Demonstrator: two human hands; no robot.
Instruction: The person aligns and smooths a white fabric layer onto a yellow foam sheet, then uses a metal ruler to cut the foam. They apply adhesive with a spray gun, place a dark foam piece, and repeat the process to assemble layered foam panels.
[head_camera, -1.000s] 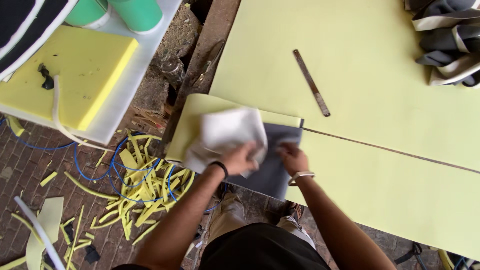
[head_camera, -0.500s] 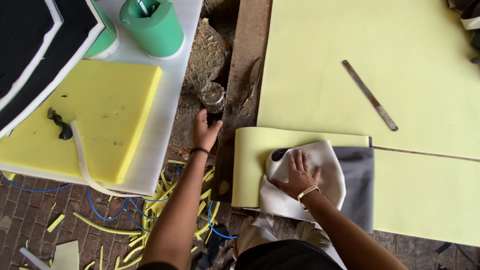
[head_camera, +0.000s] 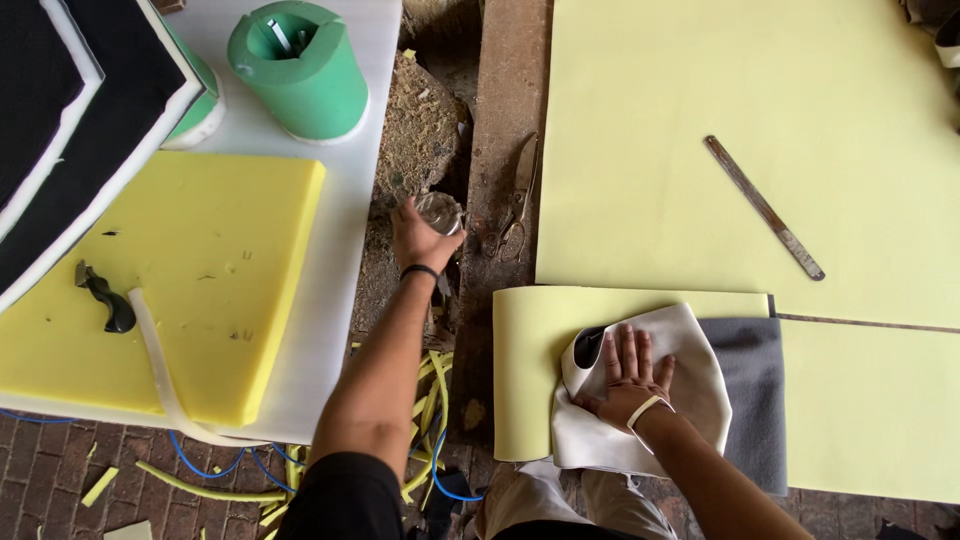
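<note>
The left hand (head_camera: 420, 238) is now extended out to a small clear glass jar (head_camera: 440, 210) sitting in the gap betw. the two work surfaces, w/ fingers curled loosely around it; whether it is properly gripped or only touched cannot be told. One sec. ago this hand was on the white cloth (head_camera: 650, 400) together w/ the other, so it has been taken off the fabric and moved up and to the left, and the cloth is now held by one hand only. The right hand (head_camera: 628, 378) is laid flat, fingers spread wide open, and the cloth is pressed down by it rather than grasped. The cloth lies over a grey felt piece (head_camera: 750, 400), itself on a rolled pale-yellow foam sheet (head_camera: 525, 370) at the near edge of the tabletop (head_camera: 700, 100). Just right of the jar, old metal shears (head_camera: 520, 195) are seen; farther right a metal ruler (head_camera: 765, 208) lies on the foam. To the left, a thick yellow foam block (head_camera: 180, 280) and a green foam cylinder (head_camera: 300, 70) are set on a white board.
</note>
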